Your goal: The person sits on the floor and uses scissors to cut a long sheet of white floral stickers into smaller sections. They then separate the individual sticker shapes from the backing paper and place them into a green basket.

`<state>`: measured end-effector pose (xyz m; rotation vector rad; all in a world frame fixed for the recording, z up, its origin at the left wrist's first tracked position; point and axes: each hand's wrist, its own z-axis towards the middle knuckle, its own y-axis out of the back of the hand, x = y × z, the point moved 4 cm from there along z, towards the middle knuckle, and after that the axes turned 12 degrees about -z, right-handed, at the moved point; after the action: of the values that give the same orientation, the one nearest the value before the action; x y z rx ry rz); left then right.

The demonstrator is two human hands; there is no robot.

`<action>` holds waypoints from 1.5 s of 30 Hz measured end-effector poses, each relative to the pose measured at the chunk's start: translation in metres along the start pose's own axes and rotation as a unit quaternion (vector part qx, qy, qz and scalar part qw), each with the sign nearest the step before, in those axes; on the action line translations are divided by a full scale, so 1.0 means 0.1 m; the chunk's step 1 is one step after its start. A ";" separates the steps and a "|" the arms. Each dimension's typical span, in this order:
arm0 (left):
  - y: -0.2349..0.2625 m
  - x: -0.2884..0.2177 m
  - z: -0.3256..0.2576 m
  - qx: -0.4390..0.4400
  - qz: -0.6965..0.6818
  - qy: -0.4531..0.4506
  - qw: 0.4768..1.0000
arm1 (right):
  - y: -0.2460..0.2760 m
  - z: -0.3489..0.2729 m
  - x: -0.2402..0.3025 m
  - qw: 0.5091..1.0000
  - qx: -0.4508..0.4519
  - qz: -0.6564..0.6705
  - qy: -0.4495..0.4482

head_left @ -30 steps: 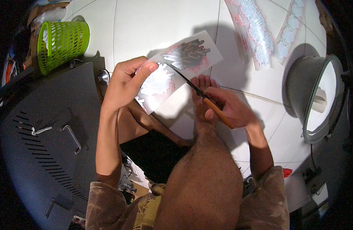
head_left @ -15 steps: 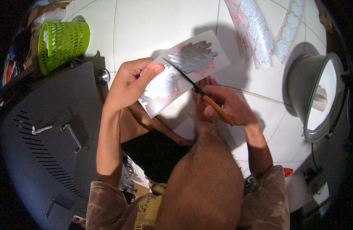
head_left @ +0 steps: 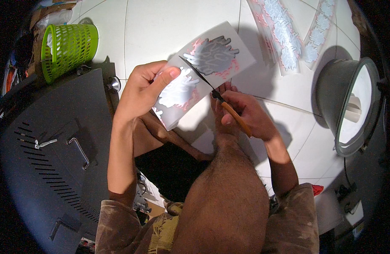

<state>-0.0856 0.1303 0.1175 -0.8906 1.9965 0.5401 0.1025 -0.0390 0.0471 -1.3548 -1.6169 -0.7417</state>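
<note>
My left hand [head_left: 150, 86] pinches the left part of a pale translucent sheet [head_left: 241, 51], thumb on top. Silvery-grey lettering-like shapes with pink-red marks are printed on it. In my right hand [head_left: 248, 112] is a pair of scissors [head_left: 232, 111] with orange-brown handles and dark blades. The blades lie across the sheet between its two printed shapes, pointing up and left. Part of the handles is hidden by my right fingers. The sheet is held above the floor, over my bare foot.
More printed strips [head_left: 283, 38] lie on the white tiled floor [head_left: 173, 25] at the upper right. A green perforated basket [head_left: 74, 46] is at the upper left, above a dark grey cabinet panel [head_left: 55, 122] with handles. On the right lies a large grey bowl-shaped lamp [head_left: 336, 93].
The scissors and my right hand have shifted slightly left and up. The sheet's right part has lifted and bent, its upper corner now higher. My left hand keeps its grip.
</note>
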 end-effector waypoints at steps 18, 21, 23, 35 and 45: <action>0.01 0.06 0.09 0.102 -0.024 0.091 0.990 | 0.13 -0.04 0.03 0.998 -0.002 -0.061 -0.020; -0.07 0.17 0.19 0.132 -0.020 0.096 0.986 | 0.13 0.02 0.02 0.999 -0.025 -0.025 0.006; -0.12 0.25 0.28 0.162 -0.019 0.096 0.982 | 0.12 0.07 -0.03 1.000 -0.017 0.004 -0.011; -0.25 0.79 0.65 0.164 -0.046 0.154 0.973 | 0.25 0.20 -0.33 0.998 0.003 -0.009 -0.059; -0.25 1.02 0.48 0.206 -0.027 0.213 0.955 | 0.10 0.14 -0.30 0.992 0.022 0.078 -0.100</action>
<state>-0.0796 0.1062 0.0045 -0.8418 2.3411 -0.1207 0.1095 -0.0379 0.0133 -1.5434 -1.6469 -0.4877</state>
